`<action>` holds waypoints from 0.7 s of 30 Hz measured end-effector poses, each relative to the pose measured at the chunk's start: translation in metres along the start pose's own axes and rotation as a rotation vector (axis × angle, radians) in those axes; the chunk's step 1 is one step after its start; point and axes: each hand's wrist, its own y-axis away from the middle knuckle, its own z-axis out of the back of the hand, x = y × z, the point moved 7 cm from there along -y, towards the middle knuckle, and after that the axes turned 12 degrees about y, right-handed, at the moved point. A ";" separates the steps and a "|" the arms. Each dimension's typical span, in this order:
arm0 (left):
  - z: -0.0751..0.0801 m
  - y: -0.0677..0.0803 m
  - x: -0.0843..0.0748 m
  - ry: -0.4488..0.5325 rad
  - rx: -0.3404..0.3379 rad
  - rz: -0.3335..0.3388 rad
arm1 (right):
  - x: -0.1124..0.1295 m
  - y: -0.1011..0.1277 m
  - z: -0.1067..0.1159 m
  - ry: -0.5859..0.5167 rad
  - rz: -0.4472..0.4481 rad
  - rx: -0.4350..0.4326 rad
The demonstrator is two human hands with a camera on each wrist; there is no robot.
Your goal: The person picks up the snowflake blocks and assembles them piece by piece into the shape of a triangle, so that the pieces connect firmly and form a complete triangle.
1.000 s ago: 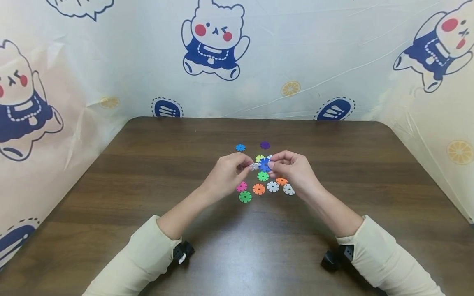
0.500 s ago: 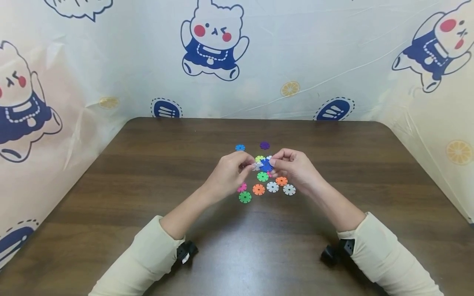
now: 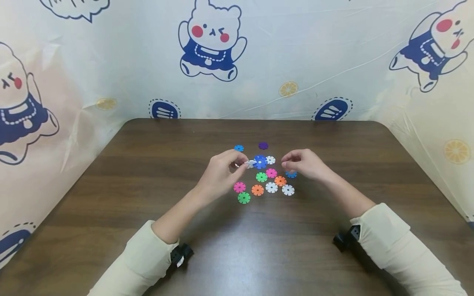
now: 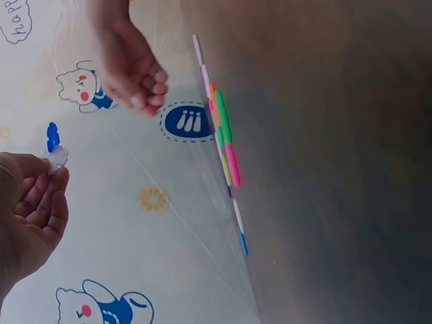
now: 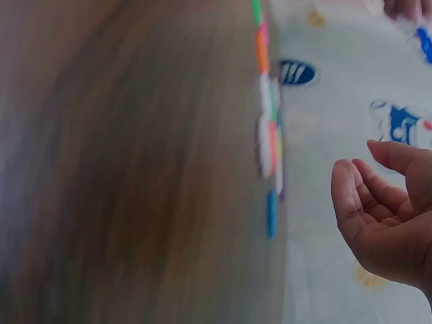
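Observation:
My left hand (image 3: 222, 172) pinches a white notched plastic disc (image 4: 58, 158) between thumb and fingers, above the table. Joined to that disc is a dark blue notched disc (image 3: 260, 162), standing at an angle to it. To the right, my right hand (image 3: 305, 164) is apart from the joined pair. In the right wrist view its fingers (image 5: 345, 196) are loosely bent, with nothing between them and the thumb. Below its fingertips a blue disc (image 3: 291, 174) lies on the table, partly covered by the hand in the head view.
Loose discs lie flat on the brown table (image 3: 148, 164): pink (image 3: 271, 173), green (image 3: 244, 197), orange (image 3: 257, 190), white (image 3: 288, 190), purple (image 3: 263, 145) and light blue (image 3: 238, 148). A printed sheet (image 3: 259, 94) hangs behind the table.
My right hand has let go of the dark blue disc and moved right. The disc stays joined to the white one in my left hand, which has shifted slightly left.

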 end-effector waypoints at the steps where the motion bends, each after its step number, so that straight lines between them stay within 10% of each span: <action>1: 0.001 0.000 0.000 -0.002 -0.004 -0.003 | -0.005 -0.002 0.001 0.030 -0.008 0.003; 21: 0.007 0.000 0.003 -0.007 -0.030 -0.016 | -0.035 -0.019 -0.006 0.352 -0.021 0.122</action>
